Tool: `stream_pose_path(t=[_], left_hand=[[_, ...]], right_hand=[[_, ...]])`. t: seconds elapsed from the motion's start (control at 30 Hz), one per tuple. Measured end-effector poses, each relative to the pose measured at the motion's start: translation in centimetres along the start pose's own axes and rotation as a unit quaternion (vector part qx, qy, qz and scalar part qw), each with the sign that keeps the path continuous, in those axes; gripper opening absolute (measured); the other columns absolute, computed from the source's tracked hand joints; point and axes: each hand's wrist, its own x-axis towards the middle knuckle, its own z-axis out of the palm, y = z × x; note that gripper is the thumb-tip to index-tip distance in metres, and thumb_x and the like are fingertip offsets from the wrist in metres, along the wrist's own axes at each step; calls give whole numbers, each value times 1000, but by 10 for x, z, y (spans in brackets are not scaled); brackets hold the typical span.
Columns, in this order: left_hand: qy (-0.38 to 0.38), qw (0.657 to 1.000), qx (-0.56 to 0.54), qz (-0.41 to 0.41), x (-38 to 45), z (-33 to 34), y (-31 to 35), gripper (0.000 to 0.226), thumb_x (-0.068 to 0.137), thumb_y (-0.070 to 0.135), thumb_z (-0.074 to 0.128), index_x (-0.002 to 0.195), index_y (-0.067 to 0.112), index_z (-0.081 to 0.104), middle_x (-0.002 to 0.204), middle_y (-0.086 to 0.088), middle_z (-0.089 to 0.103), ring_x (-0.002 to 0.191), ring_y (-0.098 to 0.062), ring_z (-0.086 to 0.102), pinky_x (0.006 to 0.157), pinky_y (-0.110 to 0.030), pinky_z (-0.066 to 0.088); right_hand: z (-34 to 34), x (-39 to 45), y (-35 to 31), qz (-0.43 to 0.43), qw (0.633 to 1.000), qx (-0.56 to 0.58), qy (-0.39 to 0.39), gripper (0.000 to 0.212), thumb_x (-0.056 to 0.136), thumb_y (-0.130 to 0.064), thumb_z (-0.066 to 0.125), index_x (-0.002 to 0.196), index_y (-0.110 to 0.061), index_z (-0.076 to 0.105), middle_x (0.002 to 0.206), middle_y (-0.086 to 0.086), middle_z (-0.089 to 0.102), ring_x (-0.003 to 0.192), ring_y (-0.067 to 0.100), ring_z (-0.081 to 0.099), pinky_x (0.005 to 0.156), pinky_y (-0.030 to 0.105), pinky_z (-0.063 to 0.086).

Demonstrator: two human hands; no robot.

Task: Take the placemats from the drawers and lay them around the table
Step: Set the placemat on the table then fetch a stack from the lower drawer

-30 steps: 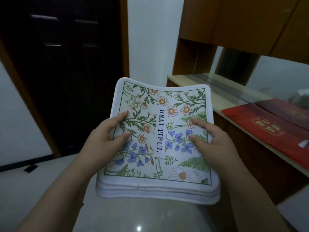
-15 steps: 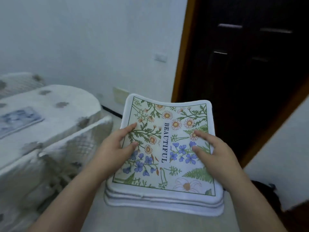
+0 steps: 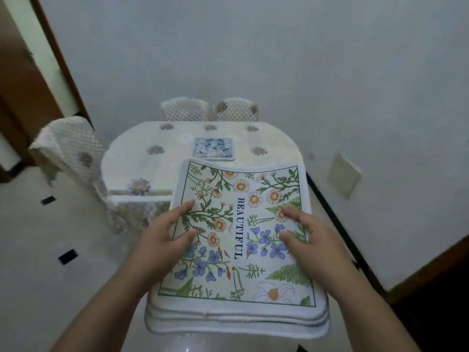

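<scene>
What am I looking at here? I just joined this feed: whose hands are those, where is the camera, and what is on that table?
No machine here: a person wears one camera on the head, looking forward and down. The left hand and right hand grip a stack of floral placemats by its sides, thumbs on top; the top one reads BEAUTIFUL. Ahead stands a table under a pale flowered cloth, with covered chairs around it. One blue patterned mat lies on it.

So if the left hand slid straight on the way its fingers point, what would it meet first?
The left hand points up-right across the top placemat; it would just cross the flower print first. Past the far edge, probably the table, depth unclear.
</scene>
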Motion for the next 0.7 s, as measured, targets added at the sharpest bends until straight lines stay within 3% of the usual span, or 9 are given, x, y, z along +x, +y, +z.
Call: stream_pose_path(t=[0.2,0.33,0.53,0.7], left_hand=[[33,998,-39,-32,76,-13,-22,58,91,21,73,129,61,56,136,6,62,110,-20,69,87,-48,61],[37,996,-78,-35,155,-20,-19,61,92,8,68,131,54,59,131,8,64,105,-14,71,84,-43,62],[17,998,-59,-20,253,-31,-12,76,84,-3,64,127,60,57,134,10,58,107,-15,69,77,-36,64],[30,996,-69,-49,326,-27,-16,61,86,-4,67,118,48,64,116,9,68,85,-13,76,66,-36,64]], right_hand=[[43,101,-3,-26,998,-48,-44,49,88,-29,72,132,-45,58,131,-13,57,118,8,56,105,32,46],[54,174,-8,-21,998,-58,-24,51,86,-31,72,132,-46,54,132,-10,53,118,11,55,106,41,47],[74,263,-2,27,999,-31,4,58,84,-28,66,130,-59,50,129,-14,53,112,10,59,99,43,53],[92,337,8,64,997,25,-20,56,81,-27,61,127,-59,52,132,-9,56,110,13,63,91,42,58]])
